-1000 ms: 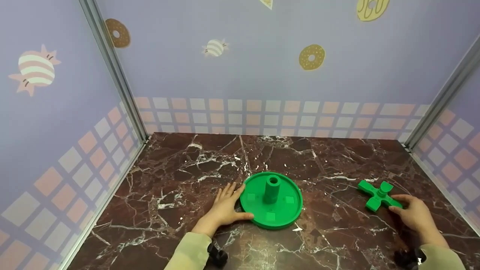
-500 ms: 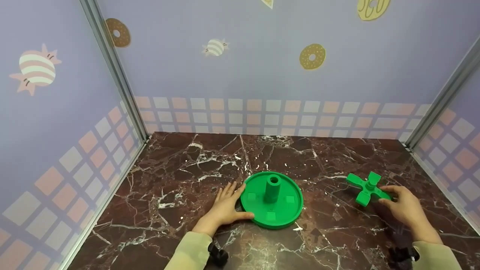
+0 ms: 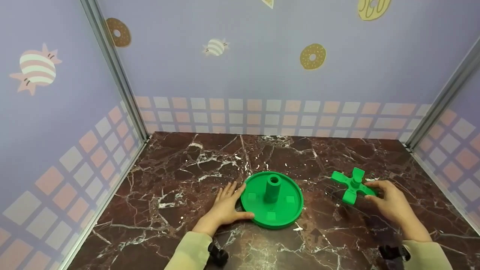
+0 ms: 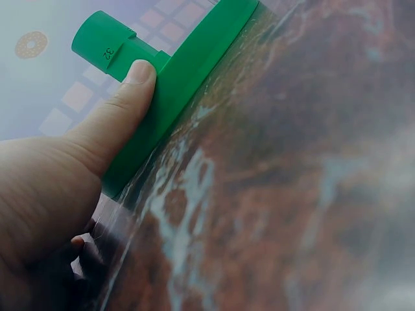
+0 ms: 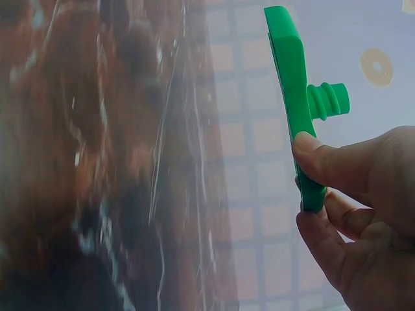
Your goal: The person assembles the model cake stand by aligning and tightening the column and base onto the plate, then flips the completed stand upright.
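Note:
A round green tray-like base (image 3: 287, 215) lies on the table, with a raised rim and an upright hollow post at its centre; in the left wrist view, the green post (image 4: 107, 42) bears the number 32. My left hand (image 3: 224, 206) rests against the base's left side, fingers fairly straight and spread, thumb over the rim. My right hand (image 3: 390, 200) pinches one arm of a green four-armed cross piece (image 3: 350, 195) between thumb and fingers. In the right wrist view, the cross piece (image 5: 295, 84) is held above the table, a short ribbed stub sticking out of its middle.
The dark red marble-patterned table (image 3: 180, 180) meets a lilac back wall (image 3: 255, 75) printed with sweets and pastel squares. Side panels with grey metal corner posts (image 3: 116, 71) close in the left and right.
My right hand has carried the cross piece left and slightly away from me, closer to the base. My left hand and the base have stayed in place.

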### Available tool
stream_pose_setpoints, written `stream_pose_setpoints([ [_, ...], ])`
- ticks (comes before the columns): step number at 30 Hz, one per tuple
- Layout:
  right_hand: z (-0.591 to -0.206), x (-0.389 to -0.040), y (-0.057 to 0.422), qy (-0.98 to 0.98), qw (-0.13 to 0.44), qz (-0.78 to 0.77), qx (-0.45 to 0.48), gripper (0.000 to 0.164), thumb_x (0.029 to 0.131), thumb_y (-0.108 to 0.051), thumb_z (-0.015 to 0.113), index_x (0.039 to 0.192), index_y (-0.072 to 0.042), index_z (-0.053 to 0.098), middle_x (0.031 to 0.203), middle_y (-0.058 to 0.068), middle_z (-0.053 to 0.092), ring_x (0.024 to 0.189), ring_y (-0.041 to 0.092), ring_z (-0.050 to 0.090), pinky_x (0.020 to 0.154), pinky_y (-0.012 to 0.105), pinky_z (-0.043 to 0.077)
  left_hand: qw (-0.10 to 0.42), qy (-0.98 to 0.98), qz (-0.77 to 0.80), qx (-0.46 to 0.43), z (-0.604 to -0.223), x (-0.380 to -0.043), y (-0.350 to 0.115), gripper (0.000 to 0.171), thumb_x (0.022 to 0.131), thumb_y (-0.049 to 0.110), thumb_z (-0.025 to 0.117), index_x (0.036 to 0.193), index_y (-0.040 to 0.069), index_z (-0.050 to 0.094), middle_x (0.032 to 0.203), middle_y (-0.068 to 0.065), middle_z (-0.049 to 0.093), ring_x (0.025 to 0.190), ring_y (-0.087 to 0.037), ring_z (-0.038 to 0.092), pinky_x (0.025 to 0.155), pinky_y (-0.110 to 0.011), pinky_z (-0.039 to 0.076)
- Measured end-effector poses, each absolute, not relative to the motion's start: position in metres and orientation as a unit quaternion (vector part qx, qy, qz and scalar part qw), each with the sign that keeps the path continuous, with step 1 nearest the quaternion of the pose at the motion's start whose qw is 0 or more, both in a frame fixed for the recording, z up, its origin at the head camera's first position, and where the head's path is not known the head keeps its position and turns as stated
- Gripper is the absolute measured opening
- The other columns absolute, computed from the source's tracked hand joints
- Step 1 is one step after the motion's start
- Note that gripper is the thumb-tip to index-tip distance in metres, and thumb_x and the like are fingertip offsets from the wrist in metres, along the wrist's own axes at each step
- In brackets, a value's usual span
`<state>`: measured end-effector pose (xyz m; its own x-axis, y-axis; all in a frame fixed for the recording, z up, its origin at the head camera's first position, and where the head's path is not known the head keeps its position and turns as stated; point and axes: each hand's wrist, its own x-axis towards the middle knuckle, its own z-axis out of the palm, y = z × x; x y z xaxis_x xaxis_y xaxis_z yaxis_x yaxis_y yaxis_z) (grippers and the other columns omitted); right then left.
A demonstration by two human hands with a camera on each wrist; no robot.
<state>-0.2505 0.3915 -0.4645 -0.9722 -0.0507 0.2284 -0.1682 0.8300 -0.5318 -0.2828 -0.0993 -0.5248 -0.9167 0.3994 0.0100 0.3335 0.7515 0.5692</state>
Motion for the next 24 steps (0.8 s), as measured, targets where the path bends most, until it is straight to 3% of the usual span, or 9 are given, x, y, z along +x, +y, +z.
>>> stream_pose_setpoints([
  [9,-0.456,-0.249,0.362,-0.946,0.135,0.28,0.091,0.037,0.088,0.001,0.077,0.125,0.001,0.069,0.116,0.02,0.064,0.1,0.037,0.066,0.081,0.045,0.059,0.062,0.932,0.3,0.193,-0.526,-0.283,-0.099,0.11,0.081,0.063,0.078,0.166,0.019,0.024,0.172,-0.021,0.015,0.161,-0.042,0.007,0.13,-0.062,0.001],
  [16,-0.452,-0.248,0.342,-0.934,0.161,0.291,0.127,0.038,0.087,0.003,0.076,0.125,0.0,0.069,0.117,0.016,0.066,0.103,0.028,0.066,0.091,0.052,0.058,0.056,0.933,0.296,0.199,-0.525,-0.282,-0.099,0.11,0.081,0.062,0.08,0.165,0.016,0.025,0.171,-0.023,0.016,0.16,-0.043,0.009,0.13,-0.064,0.003],
  [24,-0.448,-0.246,0.326,-0.929,0.133,0.312,0.15,0.039,0.091,0.003,0.072,0.13,0.0,0.067,0.122,0.017,0.066,0.109,0.038,0.068,0.092,0.048,0.06,0.057,0.933,0.296,0.194,-0.525,-0.283,-0.1,0.11,0.081,0.063,0.079,0.166,0.018,0.025,0.172,-0.022,0.016,0.161,-0.043,0.008,0.13,-0.063,0.002],
])
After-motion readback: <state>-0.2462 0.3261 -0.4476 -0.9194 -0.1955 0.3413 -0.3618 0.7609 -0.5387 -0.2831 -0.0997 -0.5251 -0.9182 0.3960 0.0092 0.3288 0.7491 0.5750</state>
